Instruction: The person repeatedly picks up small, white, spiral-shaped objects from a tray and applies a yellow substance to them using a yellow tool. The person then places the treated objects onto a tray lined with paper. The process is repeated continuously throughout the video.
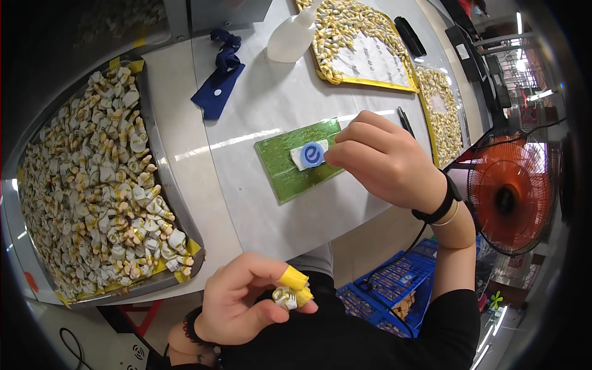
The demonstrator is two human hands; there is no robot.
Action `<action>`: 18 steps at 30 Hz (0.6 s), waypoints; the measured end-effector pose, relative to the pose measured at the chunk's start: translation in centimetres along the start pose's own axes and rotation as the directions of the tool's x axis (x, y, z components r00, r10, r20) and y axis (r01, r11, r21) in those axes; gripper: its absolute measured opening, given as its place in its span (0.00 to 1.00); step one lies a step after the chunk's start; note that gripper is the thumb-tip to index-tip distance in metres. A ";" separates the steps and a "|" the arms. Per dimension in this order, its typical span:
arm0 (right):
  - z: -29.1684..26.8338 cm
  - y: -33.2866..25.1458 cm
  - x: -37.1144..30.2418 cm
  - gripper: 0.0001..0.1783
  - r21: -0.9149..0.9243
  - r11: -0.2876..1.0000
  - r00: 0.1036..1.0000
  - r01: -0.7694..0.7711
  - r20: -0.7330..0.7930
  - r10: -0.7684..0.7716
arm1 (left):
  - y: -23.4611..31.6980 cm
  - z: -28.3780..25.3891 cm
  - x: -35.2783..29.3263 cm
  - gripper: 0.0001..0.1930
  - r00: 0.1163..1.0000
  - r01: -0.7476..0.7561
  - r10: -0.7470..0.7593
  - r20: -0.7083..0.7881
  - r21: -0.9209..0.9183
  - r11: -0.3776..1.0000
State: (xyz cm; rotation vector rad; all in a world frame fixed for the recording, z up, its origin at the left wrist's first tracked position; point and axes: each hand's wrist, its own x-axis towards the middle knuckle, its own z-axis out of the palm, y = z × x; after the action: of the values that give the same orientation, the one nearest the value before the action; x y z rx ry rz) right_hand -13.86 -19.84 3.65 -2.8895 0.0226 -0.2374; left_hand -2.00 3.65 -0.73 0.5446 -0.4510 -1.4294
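Observation:
My left hand [246,299], low in the middle, pinches a small white figurine [285,298] with yellow parts between thumb and fingers. Yellow tape [293,277] wraps a fingertip of that hand. My right hand [382,154] is closed in a pinch over the right side of a green glossy plate [287,182]. On this plate lies a small white block or pad [300,162], topped by a round blue disc [312,154] with a dark mark. My right fingertips are at the disc's right edge; what they hold is hidden.
A large tray [196,259] heaped with similar figurines stands at left. At the back are a squeeze bottle [290,40], a dark blue cloth [219,89] and yellow-edged trays [370,82] of small pieces. A pen [404,120], an orange fan [509,197] and blue crates [394,277] are at right.

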 end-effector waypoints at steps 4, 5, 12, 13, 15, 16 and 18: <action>0.5 0.1 0.2 0.08 0.014 1.000 0.999 -0.026 0.024 0.026 | 0.0 -0.1 0.1 0.22 0.996 0.041 -0.049 -0.080 -0.102 0.994; 0.7 0.1 0.2 0.08 0.032 0.999 1.000 -0.026 0.015 0.026 | 0.2 0.0 0.2 0.23 0.992 0.057 -0.069 -0.109 -0.108 0.992; 1.3 -0.4 0.5 0.08 0.098 0.993 0.995 -0.066 -0.073 0.073 | 0.9 0.8 1.5 0.29 0.937 0.187 -0.194 -0.290 -0.052 0.981; 1.3 -0.6 0.6 0.07 0.113 0.991 0.992 -0.075 -0.092 0.085 | 0.7 0.6 1.6 0.29 0.943 0.196 -0.207 -0.261 -0.068 0.978; 0.2 -1.7 0.6 0.07 0.260 0.954 0.969 -0.150 -0.151 0.194 | 0.6 0.5 1.9 0.28 0.948 0.229 -0.245 -0.203 -0.101 0.968; -0.4 -2.4 0.8 0.07 0.336 0.925 0.953 -0.179 -0.174 0.248 | 0.6 0.6 2.0 0.28 0.946 0.249 -0.267 -0.181 -0.117 0.961; -1.4 -3.5 1.2 0.08 0.445 0.889 0.955 -0.107 -0.204 0.217 | 0.5 0.2 2.3 0.27 0.944 0.301 -0.320 -0.080 -0.187 0.935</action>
State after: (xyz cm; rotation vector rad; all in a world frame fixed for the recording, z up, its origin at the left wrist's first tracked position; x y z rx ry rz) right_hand -12.93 -16.85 5.97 -2.3845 0.2281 -0.5044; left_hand -1.49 1.40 -0.38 0.5682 -0.1535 -1.7134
